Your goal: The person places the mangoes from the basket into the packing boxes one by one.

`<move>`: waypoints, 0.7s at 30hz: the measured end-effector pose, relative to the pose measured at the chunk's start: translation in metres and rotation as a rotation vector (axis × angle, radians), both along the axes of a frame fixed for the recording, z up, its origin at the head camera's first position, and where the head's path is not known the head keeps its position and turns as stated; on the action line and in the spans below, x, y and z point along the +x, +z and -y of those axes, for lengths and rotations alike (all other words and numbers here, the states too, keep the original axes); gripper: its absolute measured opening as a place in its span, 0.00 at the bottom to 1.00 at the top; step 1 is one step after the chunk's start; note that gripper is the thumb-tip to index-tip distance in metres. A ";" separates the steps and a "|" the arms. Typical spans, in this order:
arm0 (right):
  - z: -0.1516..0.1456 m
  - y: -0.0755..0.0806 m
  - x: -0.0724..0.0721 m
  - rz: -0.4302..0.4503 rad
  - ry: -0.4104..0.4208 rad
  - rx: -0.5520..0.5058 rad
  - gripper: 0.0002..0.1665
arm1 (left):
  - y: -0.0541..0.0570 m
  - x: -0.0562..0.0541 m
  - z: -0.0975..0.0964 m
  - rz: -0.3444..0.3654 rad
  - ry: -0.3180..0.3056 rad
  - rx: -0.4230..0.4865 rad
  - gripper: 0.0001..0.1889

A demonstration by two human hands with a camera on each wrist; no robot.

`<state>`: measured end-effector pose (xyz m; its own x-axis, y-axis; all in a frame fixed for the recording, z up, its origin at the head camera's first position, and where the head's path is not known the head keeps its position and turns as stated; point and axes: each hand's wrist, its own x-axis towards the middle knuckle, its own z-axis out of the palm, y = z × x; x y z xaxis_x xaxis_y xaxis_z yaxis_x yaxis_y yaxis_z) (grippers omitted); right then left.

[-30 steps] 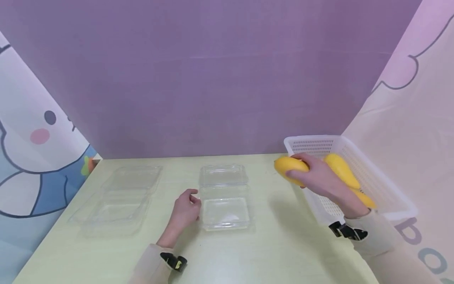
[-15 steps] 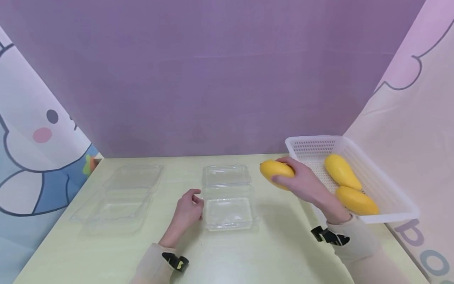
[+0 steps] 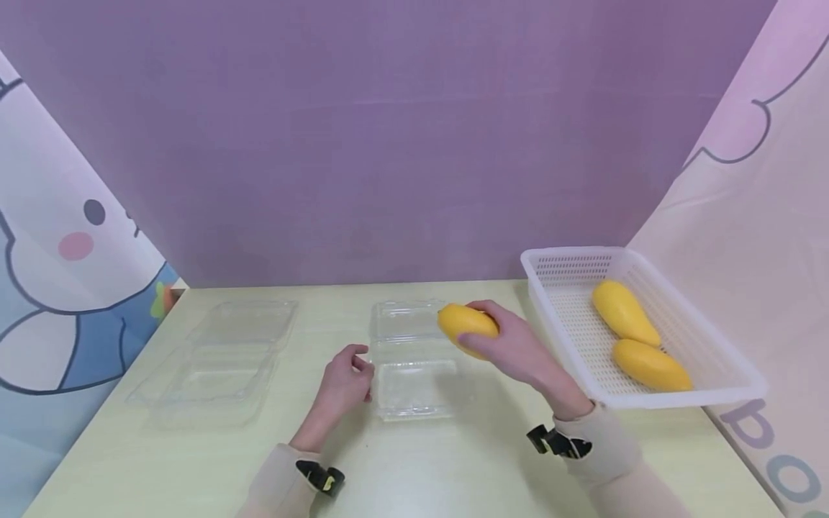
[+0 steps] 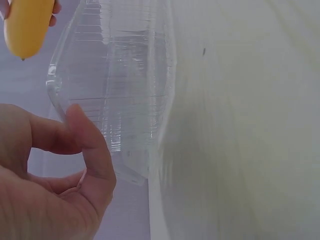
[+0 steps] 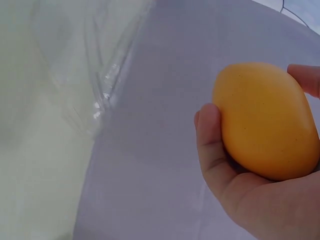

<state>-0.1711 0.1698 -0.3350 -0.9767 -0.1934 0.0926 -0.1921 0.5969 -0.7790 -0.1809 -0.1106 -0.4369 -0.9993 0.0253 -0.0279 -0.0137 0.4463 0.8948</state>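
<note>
My right hand (image 3: 508,344) grips a yellow mango (image 3: 468,329), its fingers and thumb curled around the sides. The mango is held above the right side of an open clear plastic clamshell box (image 3: 414,392) and overlaps its back half in the head view. My left hand (image 3: 346,378) is at the box's left edge; in the left wrist view the curled thumb and index finger pinch the rim of the clear box (image 4: 125,65). That box lies unfolded, with one half behind the other. The right wrist view shows the mango (image 5: 265,120) filling the palm.
At the right stands a white perforated basket (image 3: 563,324) with two more mangoes, one mango (image 3: 624,313) behind the other mango (image 3: 652,365). More clear clamshell boxes (image 3: 220,374) lie open at the left of the pale table (image 3: 388,475). A purple backdrop (image 3: 414,144) rises behind.
My right hand has carried the mango leftward from the basket's edge to above the clamshell box. The left hand has stayed at the box's left edge.
</note>
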 end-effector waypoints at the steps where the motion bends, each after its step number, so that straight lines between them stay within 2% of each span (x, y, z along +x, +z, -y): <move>1: 0.002 -0.003 0.000 0.004 0.002 -0.006 0.30 | 0.000 0.000 0.000 0.000 -0.001 0.003 0.24; 15: 0.042 -0.048 0.000 0.053 -0.020 -0.051 0.31 | -0.001 0.001 -0.004 0.000 -0.008 -0.009 0.24; 21: 0.053 -0.062 -0.002 0.016 0.006 -0.013 0.31 | 0.000 0.001 -0.005 0.010 -0.003 -0.016 0.23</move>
<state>-0.1729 0.1163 -0.3971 -0.9770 -0.1979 0.0794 -0.1827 0.5856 -0.7897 -0.1799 -0.1052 -0.4367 -0.9989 0.0279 -0.0385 -0.0213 0.4604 0.8874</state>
